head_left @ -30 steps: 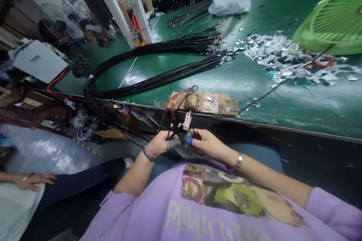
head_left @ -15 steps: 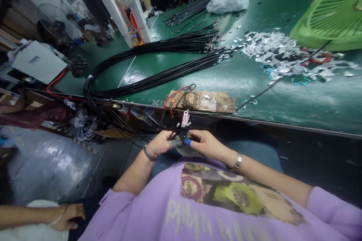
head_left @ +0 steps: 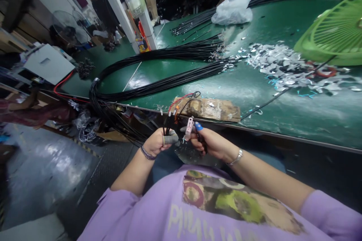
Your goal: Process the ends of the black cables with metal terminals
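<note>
My left hand [head_left: 158, 141], with grey finger covers, is closed round several black cables [head_left: 167, 128] whose ends point up. The rest of those cables trail away to the left below the table edge. My right hand [head_left: 210, 141], with blue tape on the thumb, grips a plier-like tool [head_left: 189, 126] with a pale pink flat part that has holes in it. Its dark handles lie partly hidden in my fingers. The tool is just right of the cable ends, apart from them. Small light scraps show below it, between my hands.
On the green table [head_left: 158, 79] lie a bent bundle of black cables [head_left: 124, 64], a wooden block [head_left: 217, 109] at the front edge, a heap of silvery scraps [head_left: 271, 62], a plastic bag [head_left: 233, 9] and a green fan [head_left: 333, 30]. A white post [head_left: 147, 19] rises behind.
My hands have moved apart; the tool has come off to the right and the cable ends now show upright in my left hand. Another person's hand at lower left has left the view.
</note>
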Motion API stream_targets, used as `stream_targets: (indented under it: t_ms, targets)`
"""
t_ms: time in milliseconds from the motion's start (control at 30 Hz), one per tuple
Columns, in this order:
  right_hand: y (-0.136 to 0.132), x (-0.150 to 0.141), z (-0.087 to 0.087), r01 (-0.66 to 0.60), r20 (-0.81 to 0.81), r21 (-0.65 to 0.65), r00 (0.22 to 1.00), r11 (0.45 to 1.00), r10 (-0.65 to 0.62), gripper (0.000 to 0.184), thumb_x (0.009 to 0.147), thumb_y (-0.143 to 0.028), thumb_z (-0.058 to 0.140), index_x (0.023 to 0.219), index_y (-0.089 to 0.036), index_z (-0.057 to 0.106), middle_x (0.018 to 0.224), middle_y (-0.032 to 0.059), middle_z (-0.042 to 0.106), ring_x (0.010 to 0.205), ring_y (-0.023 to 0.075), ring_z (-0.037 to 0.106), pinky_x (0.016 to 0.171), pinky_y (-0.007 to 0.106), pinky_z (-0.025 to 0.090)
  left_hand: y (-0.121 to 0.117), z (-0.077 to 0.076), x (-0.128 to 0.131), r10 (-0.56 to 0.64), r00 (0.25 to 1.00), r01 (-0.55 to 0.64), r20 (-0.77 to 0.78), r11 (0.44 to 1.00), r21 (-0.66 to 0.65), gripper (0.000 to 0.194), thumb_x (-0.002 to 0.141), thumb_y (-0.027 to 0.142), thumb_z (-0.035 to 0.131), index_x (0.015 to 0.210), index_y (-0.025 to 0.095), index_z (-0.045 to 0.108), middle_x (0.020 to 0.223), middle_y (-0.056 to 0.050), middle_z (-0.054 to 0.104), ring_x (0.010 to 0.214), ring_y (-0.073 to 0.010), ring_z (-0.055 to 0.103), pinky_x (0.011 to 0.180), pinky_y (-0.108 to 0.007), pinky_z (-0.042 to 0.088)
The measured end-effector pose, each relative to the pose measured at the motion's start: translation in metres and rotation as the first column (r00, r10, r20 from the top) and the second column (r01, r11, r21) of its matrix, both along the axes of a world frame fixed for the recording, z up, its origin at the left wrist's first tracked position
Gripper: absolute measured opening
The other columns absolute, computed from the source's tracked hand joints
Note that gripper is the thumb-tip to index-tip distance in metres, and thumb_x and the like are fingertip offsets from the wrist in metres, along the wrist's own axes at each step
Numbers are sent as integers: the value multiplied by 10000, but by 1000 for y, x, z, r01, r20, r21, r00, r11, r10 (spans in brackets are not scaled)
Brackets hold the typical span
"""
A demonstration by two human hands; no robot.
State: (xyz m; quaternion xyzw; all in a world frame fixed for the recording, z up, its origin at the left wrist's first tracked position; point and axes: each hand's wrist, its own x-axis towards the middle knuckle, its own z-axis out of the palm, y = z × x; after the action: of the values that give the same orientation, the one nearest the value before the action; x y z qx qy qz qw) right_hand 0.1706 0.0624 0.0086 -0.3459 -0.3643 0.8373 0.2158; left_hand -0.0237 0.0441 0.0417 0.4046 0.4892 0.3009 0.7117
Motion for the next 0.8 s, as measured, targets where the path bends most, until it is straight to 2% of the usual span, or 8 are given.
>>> stream_targets:
  t_ms: [33, 100, 200, 267, 400, 467, 633, 800]
  targets:
    - [1, -2, 1, -8, -35, 2, 999, 1000, 9, 553, 677, -728, 523, 698, -176, 558, 430, -82, 326, 374, 66, 242, 337, 189, 167, 2, 0, 1, -1, 1000, 1, 18, 1000, 1, 454, 485, 469, 804, 601, 118, 541, 418, 54, 468, 285, 1, 234, 300, -167, 109]
    - [3, -7, 4, 88, -61, 105, 995, 991, -82, 514, 662, -691, 588, 661, -179, 540, 446, -71, 366, 389, 64, 256, 351, 198, 178, 6, -1, 3, 2, 999, -2, 43, 1000, -4, 443, 487, 452, 806, 605, 116, 542, 431, 52, 475, 289, 3, 230, 302, -167, 107]
    - [1, -11, 7, 338, -23, 346, 936, 875, -352, 505, 641, -663, 639, 593, -176, 516, 495, -43, 446, 432, 61, 284, 392, 214, 212, 9, -2, 4, 17, 998, -16, 54, 1000, -19, 442, 477, 434, 814, 603, 125, 525, 410, 73, 428, 293, 1, 224, 307, -167, 99]
    - [-1, -14, 8, 393, 7, 395, 903, 831, -430, 530, 646, -692, 611, 569, -178, 508, 479, -42, 436, 443, 66, 304, 407, 215, 233, 10, -3, 5, 20, 998, -18, 53, 999, -29, 448, 464, 427, 820, 601, 130, 515, 404, 82, 410, 296, 1, 222, 310, -167, 96]
    - [-1, -19, 7, 320, -7, 97, 947, 942, -321, 585, 627, -759, 561, 618, -174, 563, 450, -56, 383, 403, 70, 319, 366, 206, 228, 11, -4, 7, 1, 999, 0, 44, 999, -33, 456, 464, 445, 815, 612, 131, 520, 396, 88, 396, 295, 1, 216, 309, -168, 96]
    - [0, -21, 6, 311, -48, -31, 949, 950, -312, 589, 585, -745, 615, 647, -159, 599, 469, -54, 394, 396, 65, 325, 351, 201, 221, 11, -4, 9, -13, 999, 14, 38, 1000, -26, 459, 474, 464, 807, 609, 132, 520, 381, 93, 374, 294, -2, 211, 305, -168, 97]
    - [2, -23, 4, 373, -120, -84, 917, 924, -381, 532, 545, -655, 722, 622, -138, 621, 476, -44, 421, 413, 55, 340, 367, 193, 207, 12, -6, 11, -62, 998, 62, 20, 998, -14, 457, 509, 499, 781, 585, 140, 508, 351, 103, 326, 286, -7, 200, 299, -170, 101]
    - [3, -23, 2, 387, -90, -98, 914, 917, -395, 528, 497, -635, 758, 611, -141, 611, 490, -33, 454, 421, 54, 339, 373, 193, 209, 11, -7, 12, -61, 998, 61, -8, 998, -13, 449, 511, 496, 781, 617, 132, 539, 350, 102, 332, 282, -7, 202, 303, -172, 99]
